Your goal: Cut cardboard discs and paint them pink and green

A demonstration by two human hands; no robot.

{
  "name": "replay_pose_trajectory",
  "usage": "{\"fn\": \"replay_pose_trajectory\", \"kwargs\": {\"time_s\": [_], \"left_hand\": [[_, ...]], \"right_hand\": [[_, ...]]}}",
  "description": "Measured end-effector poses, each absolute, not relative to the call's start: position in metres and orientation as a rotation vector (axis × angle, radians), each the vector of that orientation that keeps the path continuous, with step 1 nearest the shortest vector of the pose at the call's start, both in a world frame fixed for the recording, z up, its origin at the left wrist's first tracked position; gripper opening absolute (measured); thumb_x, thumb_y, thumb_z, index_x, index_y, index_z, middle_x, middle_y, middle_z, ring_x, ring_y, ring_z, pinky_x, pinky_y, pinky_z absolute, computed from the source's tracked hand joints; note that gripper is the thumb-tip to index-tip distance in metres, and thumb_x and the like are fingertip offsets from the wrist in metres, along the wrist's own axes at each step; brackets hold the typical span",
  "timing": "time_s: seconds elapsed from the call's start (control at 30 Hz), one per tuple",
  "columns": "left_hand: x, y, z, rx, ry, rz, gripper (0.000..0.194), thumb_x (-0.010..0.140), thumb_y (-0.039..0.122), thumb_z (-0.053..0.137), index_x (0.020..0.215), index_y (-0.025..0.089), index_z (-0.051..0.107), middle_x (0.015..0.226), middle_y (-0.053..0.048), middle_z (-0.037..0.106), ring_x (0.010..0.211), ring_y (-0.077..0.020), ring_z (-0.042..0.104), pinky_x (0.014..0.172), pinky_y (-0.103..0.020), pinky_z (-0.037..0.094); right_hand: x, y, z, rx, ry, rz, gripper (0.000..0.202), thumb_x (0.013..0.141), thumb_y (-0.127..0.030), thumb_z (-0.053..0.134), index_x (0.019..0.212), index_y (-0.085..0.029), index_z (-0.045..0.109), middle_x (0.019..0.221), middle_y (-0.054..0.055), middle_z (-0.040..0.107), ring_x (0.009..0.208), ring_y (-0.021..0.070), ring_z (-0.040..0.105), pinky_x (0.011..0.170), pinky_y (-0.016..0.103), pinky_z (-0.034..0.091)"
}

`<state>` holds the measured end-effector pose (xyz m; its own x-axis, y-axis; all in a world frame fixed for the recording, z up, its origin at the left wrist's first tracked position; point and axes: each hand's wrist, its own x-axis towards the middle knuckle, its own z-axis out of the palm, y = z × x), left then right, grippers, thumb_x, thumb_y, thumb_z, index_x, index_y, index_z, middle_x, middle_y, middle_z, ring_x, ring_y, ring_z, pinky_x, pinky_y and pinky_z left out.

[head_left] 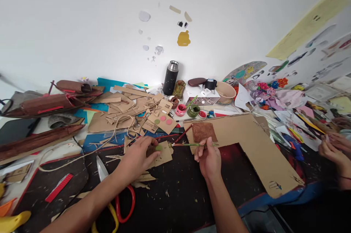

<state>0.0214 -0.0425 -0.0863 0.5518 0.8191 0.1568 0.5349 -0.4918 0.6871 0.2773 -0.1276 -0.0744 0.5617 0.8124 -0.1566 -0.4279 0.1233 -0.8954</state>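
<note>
My right hand [210, 160] is closed around a thin green paintbrush [189, 144], whose bristle end points left. Under the fingertips of my left hand [141, 154] lies a small cardboard piece [166, 154] with a green painted dot [158, 148], partly hidden by the fingers. The brush tip is just right of this piece. Behind it, another cardboard piece [170, 126] bears pink and green dots. A brown-painted cardboard square [204, 132] rests on a large cut cardboard sheet [246, 130] beyond my right hand.
Open paint pots, one green [194, 110] and one pink [181, 109], stand near a black flask [170, 79]. Cardboard scraps [123, 105] heap at the back left. Scissors [131, 203] lie by my left forearm. Another person's hands [336, 151] are at far right.
</note>
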Motion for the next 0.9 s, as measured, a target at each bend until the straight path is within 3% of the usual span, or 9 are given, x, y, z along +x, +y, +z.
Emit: {"fn": "replay_pose_trajectory", "kwargs": {"time_s": [0.43,0.9], "left_hand": [[0.009,0.022,-0.046,2.408,1.232,0.729,0.022,0.094,0.045,0.061,0.097,0.022,0.063,0.1,-0.009,0.068,0.099,-0.0304,0.065,0.087,-0.042,0.053],[0.028,0.069,-0.073,2.479,1.334,0.618,0.023,0.093,0.041,0.064,0.102,0.021,0.068,0.107,-0.011,0.07,0.108,-0.0327,0.065,0.096,-0.044,0.053]], "right_hand": [[0.281,-0.129,-0.081,-1.057,-0.405,0.994,0.051,0.078,-0.066,0.084,0.073,-0.018,0.067,0.042,-0.006,0.051,0.032,0.0113,0.051,0.033,0.02,0.037],[0.279,-0.131,-0.082,-1.057,-0.394,1.027,0.052,0.078,-0.067,0.084,0.073,-0.018,0.068,0.043,-0.006,0.052,0.033,0.0118,0.052,0.033,0.02,0.038]]}}
